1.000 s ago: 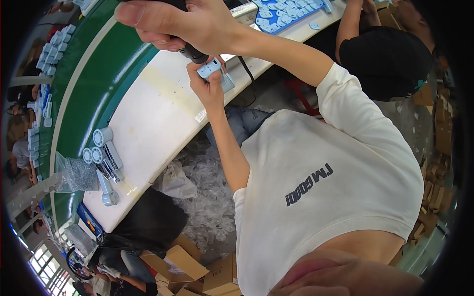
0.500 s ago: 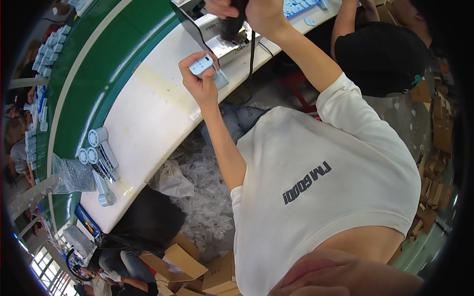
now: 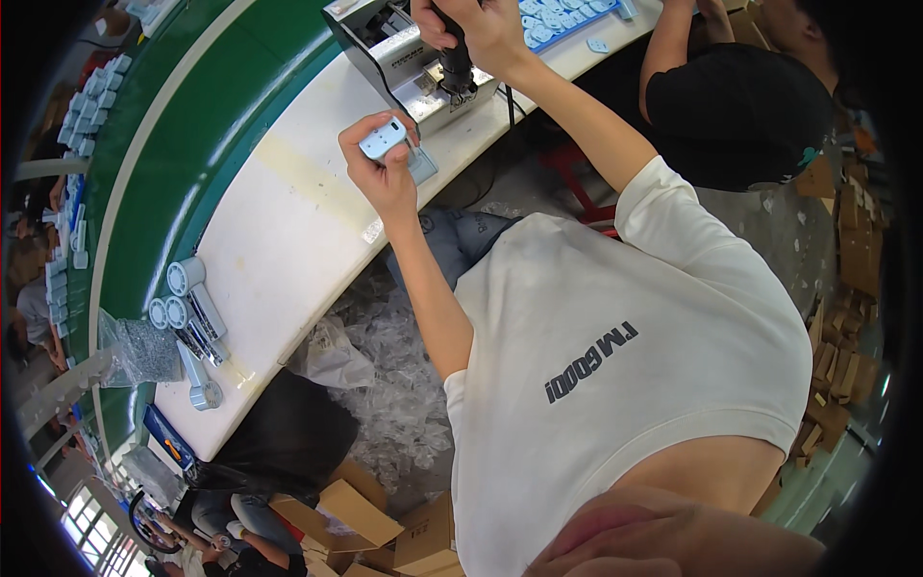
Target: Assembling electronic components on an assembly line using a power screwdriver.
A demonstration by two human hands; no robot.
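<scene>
**Part and driver held apart at bench**

At eight o'clock from the left hand [image 3: 382, 188], a clear bag [image 3: 139, 353] and a cluster of pale blue casings [image 3: 208, 310] are seen by the bench's [image 3: 279, 207] far end. The pale blue part [image 3: 384, 140] is gripped in that hand, fingers curled around it; its exposed end is angled from eight to two o'clock, its full length partly hidden. A grey machine [image 3: 409, 65] is set toward one o'clock. Over its front, a black driver [image 3: 456, 69] is held in the closed right hand [image 3: 492, 40]; whether contact is made cannot be told. From the driver's tip, the part lies at eight o'clock, near but apart. A blue tray [image 3: 577, 28] is seen at three o'clock from the right hand.
</scene>
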